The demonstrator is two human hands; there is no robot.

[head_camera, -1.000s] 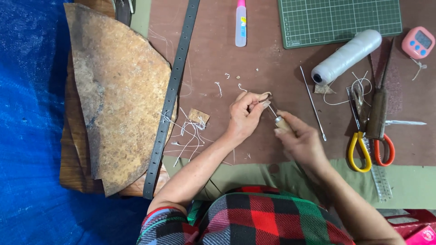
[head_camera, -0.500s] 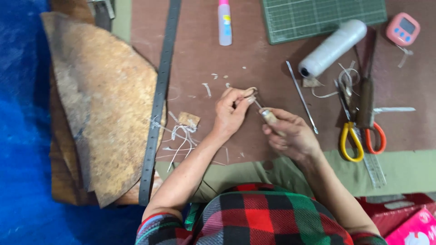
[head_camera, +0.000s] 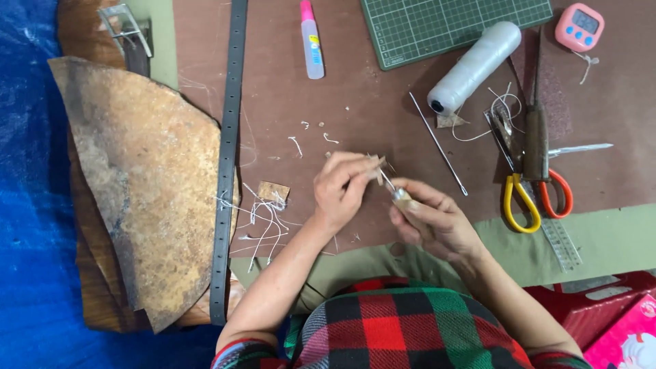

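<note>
My left hand (head_camera: 342, 188) pinches a small tan leather piece (head_camera: 376, 169) over the brown work mat (head_camera: 355, 109). My right hand (head_camera: 430, 219) grips a wooden-handled awl (head_camera: 396, 193), its metal point touching the leather piece between the left fingers. Both hands sit close together at the mat's near edge. A small leather scrap (head_camera: 273, 190) and loose white threads (head_camera: 263, 215) lie just left of my left hand.
A large brown hide (head_camera: 143, 184) and a long dark strap (head_camera: 227, 157) lie at left. A glue bottle (head_camera: 311, 39), green cutting mat (head_camera: 451, 24), white thread spool (head_camera: 475, 67), pink timer (head_camera: 579, 26), metal rod (head_camera: 439, 144), scissors (head_camera: 536, 195) surround the hands.
The view has shifted, so everything sits slightly lower and to the right. My hands stay together on the leather piece, the awl's tip still against it.
</note>
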